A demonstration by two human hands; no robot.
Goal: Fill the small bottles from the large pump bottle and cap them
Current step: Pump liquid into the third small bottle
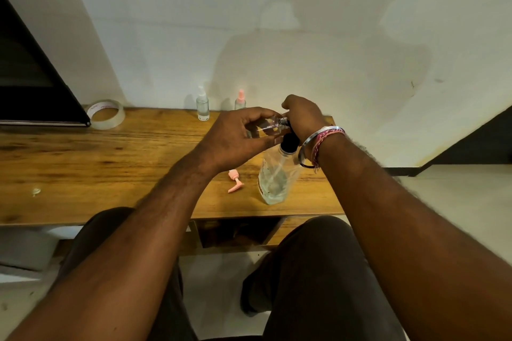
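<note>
A small clear bottle (pixel 263 130) is held tilted, almost on its side, in the grip of the left hand (pixel 235 138), fingers curled round its body. Its long axis runs left to right, the open neck pointing right toward the black pump head (pixel 289 142) of the large pump bottle (pixel 277 177), which stands near the worktop's (pixel 83 169) near edge. The right hand (pixel 303 116) is curled over that pump head. Neck and nozzle appear to meet. A pink cap (pixel 235 180) lies loose just left of the large bottle, nearer the left hand; two capped bottles (pixel 202 105) stand at the far edge
</note>
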